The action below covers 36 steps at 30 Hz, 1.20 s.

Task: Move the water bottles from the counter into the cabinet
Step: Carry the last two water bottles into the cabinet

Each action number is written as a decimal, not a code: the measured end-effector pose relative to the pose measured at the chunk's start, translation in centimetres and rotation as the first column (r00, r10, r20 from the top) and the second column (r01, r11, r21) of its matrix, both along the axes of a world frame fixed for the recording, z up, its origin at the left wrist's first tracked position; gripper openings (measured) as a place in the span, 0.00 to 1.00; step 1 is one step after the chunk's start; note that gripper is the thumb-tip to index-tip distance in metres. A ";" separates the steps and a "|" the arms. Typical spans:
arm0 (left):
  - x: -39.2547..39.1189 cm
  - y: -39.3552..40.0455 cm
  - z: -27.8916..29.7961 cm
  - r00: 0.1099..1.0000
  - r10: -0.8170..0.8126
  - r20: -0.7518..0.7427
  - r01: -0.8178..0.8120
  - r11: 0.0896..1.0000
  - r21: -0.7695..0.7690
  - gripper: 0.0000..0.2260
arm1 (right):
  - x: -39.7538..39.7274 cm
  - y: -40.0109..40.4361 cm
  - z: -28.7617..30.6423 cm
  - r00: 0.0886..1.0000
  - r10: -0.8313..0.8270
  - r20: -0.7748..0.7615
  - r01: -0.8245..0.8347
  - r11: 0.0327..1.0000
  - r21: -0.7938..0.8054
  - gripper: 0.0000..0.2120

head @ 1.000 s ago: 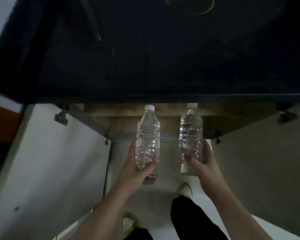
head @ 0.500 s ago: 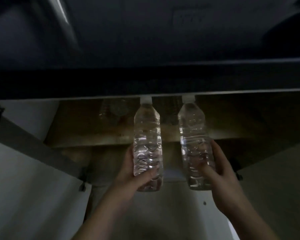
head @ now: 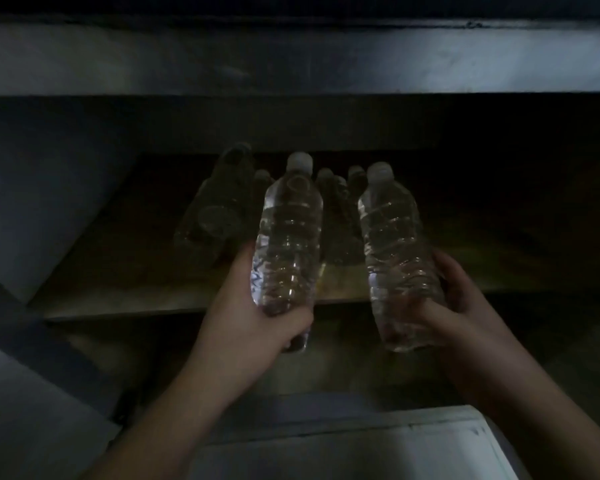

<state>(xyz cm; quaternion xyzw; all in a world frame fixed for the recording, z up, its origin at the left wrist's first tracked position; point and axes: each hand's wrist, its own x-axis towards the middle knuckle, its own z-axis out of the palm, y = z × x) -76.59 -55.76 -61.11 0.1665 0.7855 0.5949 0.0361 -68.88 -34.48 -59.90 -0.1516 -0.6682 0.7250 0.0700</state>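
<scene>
Two hands are raised in front of an open, dim cabinet, well apart from each other, and each grips one clear water bottle. On the left, the left hand (head: 253,317) wraps round the lower part of the left bottle (head: 288,244), with the thumb curled across its front near the base and the fingers behind it. That bottle has a pale cap and leans slightly, cap pointing up and into the cabinet. On the right, the right hand (head: 461,299) clasps the lower half of the right bottle (head: 395,258), thumb across the front and fingers curled round the far side. This bottle also has a pale cap and tilts a little to the left at the top. Both held bottles are in the air over the front edge of the wooden shelf (head: 125,271), not resting on it.

Behind them, further back on the shelf, stands a cluster of stored bottles (head: 215,216). About four caps can be made out in the dark, though the exact count cannot be told. The cluster begins left of the left bottle and reaches across to the gap between the two held ones. At the lower right lies a pale door panel (head: 361,452).
</scene>
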 end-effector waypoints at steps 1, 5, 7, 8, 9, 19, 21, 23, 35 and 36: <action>-0.2 0.1 0.4 0.998 0.021 -0.062 -0.024 0.999 -0.046 0.34 | -0.3 0.1 0.2 1.000 0.003 -0.011 -0.002 1.000 0.014 0.48; -1.0 1.1 1.9 0.962 0.145 -0.232 -0.197 0.956 -0.217 0.39 | -2.0 -0.2 0.8 0.993 -0.069 -0.096 0.106 0.876 0.471 0.47; -1.5 1.5 2.3 0.915 0.206 -0.347 -0.329 0.879 -0.346 0.40 | -3.1 -0.2 0.8 0.979 -0.117 -0.170 0.204 0.669 0.715 0.45; -1.7 1.6 2.4 0.888 0.222 -0.403 -0.376 0.854 -0.359 0.39 | -3.7 -0.1 0.7 0.971 -0.131 -0.200 0.238 0.619 0.749 0.44; -1.9 1.7 2.5 0.859 0.232 -0.457 -0.413 0.840 -0.351 0.36 | -4.1 0.0 0.5 0.963 -0.143 -0.227 0.267 0.594 0.759 0.43; -2.4 3.3 1.0 0.695 0.271 -0.666 -0.585 0.751 -0.305 0.30 | -8.0 -0.3 -0.6 0.900 -0.289 -0.326 0.434 0.536 0.724 0.38; -3.0 3.6 0.8 0.688 0.247 -0.682 -0.603 0.717 -0.349 0.32 | -8.8 -0.3 -0.2 0.899 -0.275 -0.340 0.436 0.516 0.737 0.35; -3.7 4.0 0.7 0.700 0.228 -0.677 -0.616 0.672 -0.410 0.35 | -9.5 -0.5 0.1 0.902 -0.257 -0.346 0.431 0.506 0.747 0.33; -7.1 6.4 -0.7 0.619 0.113 -0.778 -0.664 0.603 -0.441 0.34 | -12.2 -0.8 -0.9 0.922 -0.259 -0.287 0.380 0.474 0.794 0.28; -7.2 6.4 -1.0 0.617 0.103 -0.780 -0.668 0.593 -0.450 0.34 | -12.3 -0.7 -1.1 0.926 -0.253 -0.281 0.370 0.457 0.809 0.28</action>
